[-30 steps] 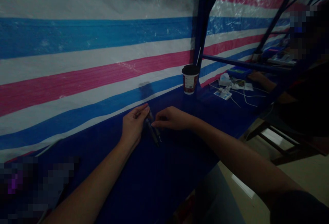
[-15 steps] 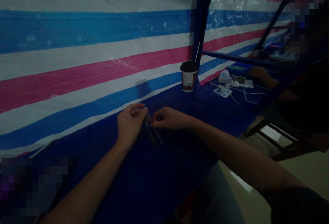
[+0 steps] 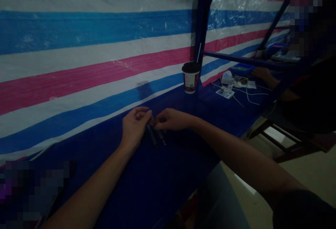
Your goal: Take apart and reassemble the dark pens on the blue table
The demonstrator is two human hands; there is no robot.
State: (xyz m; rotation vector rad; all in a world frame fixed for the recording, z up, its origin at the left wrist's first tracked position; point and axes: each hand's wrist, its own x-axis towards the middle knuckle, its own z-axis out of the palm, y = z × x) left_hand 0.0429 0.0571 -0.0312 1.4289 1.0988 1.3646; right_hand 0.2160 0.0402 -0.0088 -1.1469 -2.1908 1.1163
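Note:
My left hand [image 3: 135,124] is closed, thumb against fingers, on a slim see-through pen [image 3: 152,137] that slants down toward the blue table [image 3: 147,183]. Close beside it, my right hand [image 3: 173,119] is pinched around a second slim pen [image 3: 161,137] with a shiny pointed tip. Both pens point down and toward me, nearly side by side. Their upper ends are hidden by my fingers, and the dim light blurs their details.
A lidded paper cup [image 3: 190,78] stands beyond my right hand, by a dark metal post [image 3: 200,22]. White cables and a charger [image 3: 228,78] lie farther right, near another person's hand [image 3: 261,72]. Striped plastic sheeting [image 3: 99,71] borders the table's far side.
The view has shifted slightly, so the cup and cables appear a little farther left. My left hand sits marginally closer to my right; both keep their hold on the pens.

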